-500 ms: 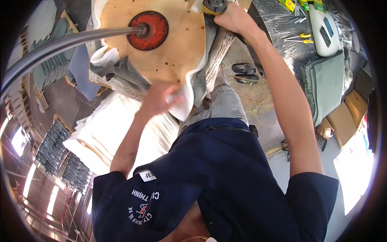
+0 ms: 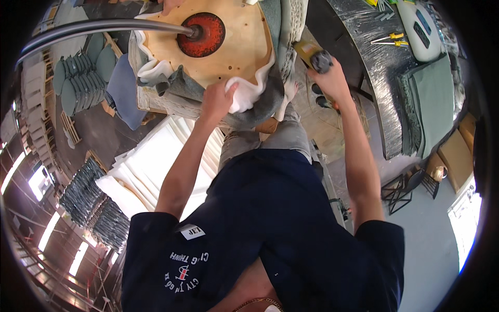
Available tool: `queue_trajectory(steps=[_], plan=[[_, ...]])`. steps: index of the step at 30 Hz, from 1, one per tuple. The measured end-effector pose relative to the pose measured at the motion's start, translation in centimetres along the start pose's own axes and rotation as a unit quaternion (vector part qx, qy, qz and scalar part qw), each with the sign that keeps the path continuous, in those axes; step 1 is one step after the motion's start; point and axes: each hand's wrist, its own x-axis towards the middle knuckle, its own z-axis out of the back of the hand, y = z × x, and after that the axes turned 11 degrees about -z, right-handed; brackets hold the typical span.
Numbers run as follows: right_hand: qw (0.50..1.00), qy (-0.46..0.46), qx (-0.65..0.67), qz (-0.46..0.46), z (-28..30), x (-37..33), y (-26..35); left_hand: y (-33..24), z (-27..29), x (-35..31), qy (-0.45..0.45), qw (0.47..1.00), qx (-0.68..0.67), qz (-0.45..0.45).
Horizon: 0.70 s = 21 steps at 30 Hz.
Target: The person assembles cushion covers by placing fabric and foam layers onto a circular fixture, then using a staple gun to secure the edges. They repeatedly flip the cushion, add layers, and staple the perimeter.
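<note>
A round plywood seat base [image 2: 234,49] with a red disc [image 2: 202,34] at its middle lies upside down in front of me, a metal pole [image 2: 104,26] running from the disc to the left. White padding and grey fabric [image 2: 260,106] hang over its near edge. My left hand [image 2: 217,99] grips the white padding [image 2: 249,93] at that edge. My right hand [image 2: 330,78] holds a yellow-and-grey power tool [image 2: 312,54] beside the seat's right edge.
A dark foil-covered workbench [image 2: 374,62] at the right carries yellow-handled tools [image 2: 387,39], a white device [image 2: 421,28] and folded green fabric [image 2: 434,99]. White foam sheets [image 2: 150,166] lie at the lower left, stacked green seat pads [image 2: 78,80] beyond. A cardboard box [image 2: 457,156] stands at the far right.
The view has shifted and the seat base sits higher. My left hand moved up onto the white padding at the seat's edge. My right hand with the tool dropped lower, right of the seat.
</note>
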Motion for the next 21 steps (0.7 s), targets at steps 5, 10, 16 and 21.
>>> queue_trajectory(steps=[5,10,16,21], plan=[[0.987,-0.134,0.069,-0.056,-2.1,-9.3,-3.5,-1.7,0.5,2.1,0.014,0.972,0.140,-0.187],[0.956,-0.153,0.128,-0.213,-5.2,-17.0,-5.7,-3.7,0.5,1.6,0.165,0.735,0.227,-0.617],[0.906,-0.197,0.240,-0.287,-11.4,-22.2,-10.4,-5.1,-1.7,0.9,0.387,0.453,0.349,-0.723],[0.889,-0.206,0.234,-0.335,-13.5,-24.1,-9.0,-4.8,0.7,2.7,0.335,0.531,0.212,-0.749]])
